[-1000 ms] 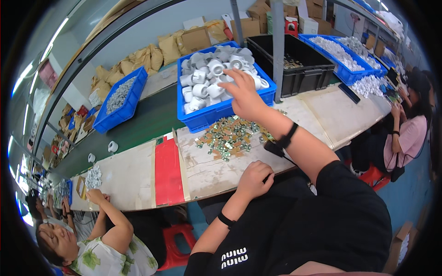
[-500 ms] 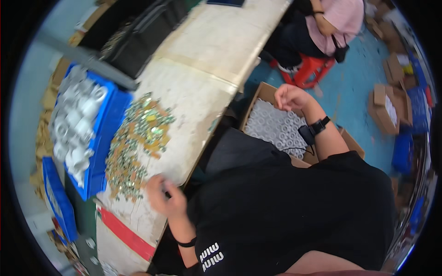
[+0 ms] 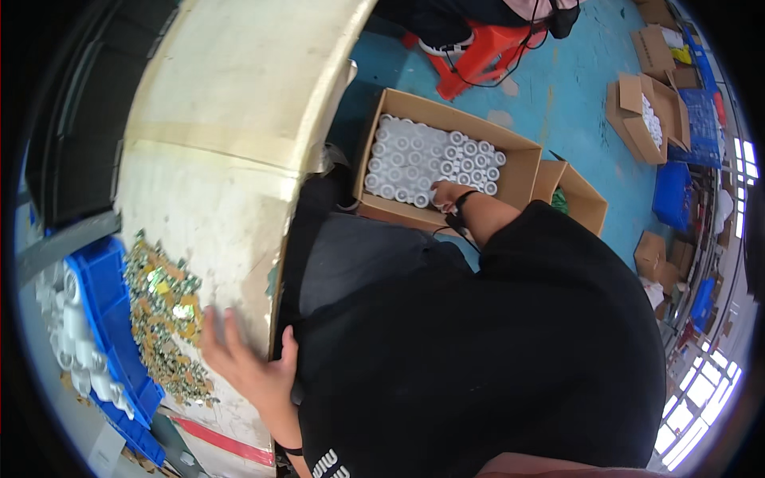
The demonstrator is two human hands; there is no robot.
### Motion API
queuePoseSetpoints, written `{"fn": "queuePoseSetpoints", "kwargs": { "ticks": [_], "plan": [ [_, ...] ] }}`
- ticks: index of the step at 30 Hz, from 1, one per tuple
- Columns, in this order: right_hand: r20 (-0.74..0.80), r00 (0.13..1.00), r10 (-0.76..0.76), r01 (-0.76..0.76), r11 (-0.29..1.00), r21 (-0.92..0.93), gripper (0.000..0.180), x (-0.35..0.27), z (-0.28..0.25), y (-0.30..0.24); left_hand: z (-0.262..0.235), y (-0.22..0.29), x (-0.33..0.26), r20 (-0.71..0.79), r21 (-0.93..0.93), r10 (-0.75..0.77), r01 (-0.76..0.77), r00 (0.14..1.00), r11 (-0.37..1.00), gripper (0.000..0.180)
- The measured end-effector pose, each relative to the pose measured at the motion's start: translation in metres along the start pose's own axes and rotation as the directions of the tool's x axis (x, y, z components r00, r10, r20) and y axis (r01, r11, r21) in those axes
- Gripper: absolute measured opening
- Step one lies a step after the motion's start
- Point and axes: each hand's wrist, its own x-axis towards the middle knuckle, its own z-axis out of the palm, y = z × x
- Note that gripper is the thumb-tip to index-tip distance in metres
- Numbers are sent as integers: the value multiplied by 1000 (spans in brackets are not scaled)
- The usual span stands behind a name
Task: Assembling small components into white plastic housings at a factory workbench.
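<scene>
My left hand (image 3: 247, 366) is open, fingers spread, at the near edge of the worktable, beside a pile of small green and orange electronic parts (image 3: 163, 307). It holds nothing. My right hand (image 3: 450, 196) reaches down into a cardboard box (image 3: 510, 163) on the floor, at the near side of rows of white round lamp-housing-like parts (image 3: 402, 163). Its fingers are curled closed among these parts. A bit of white shows under the fingers, but what they grip is mostly hidden. A translucent sheet seems to cover part of the rows.
A blue bin (image 3: 107, 319) of white cup-shaped parts stands at the table's far left side. Beyond the box, a person sits on a red stool (image 3: 486, 60). A second cardboard box (image 3: 582, 195) adjoins the first. More cartons (image 3: 653, 119) stand on the blue floor at right.
My right hand has gone from hovering above the box down into it. My left hand, curled before, has spread open over the table edge. The view has swung toward the right.
</scene>
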Motion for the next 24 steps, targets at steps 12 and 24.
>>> {"fn": "queuePoseSetpoints", "kwargs": {
  "ticks": [12,24],
  "plan": [
    [107,976,-189,216,878,-428,75,148,55,5,5,-10,22,143,96,-80,67,986,993,69],
    [-179,979,-94,85,995,-58,44,91,57,-8,-2,5,15,166,22,-105,102,981,995,77]
  ]
}}
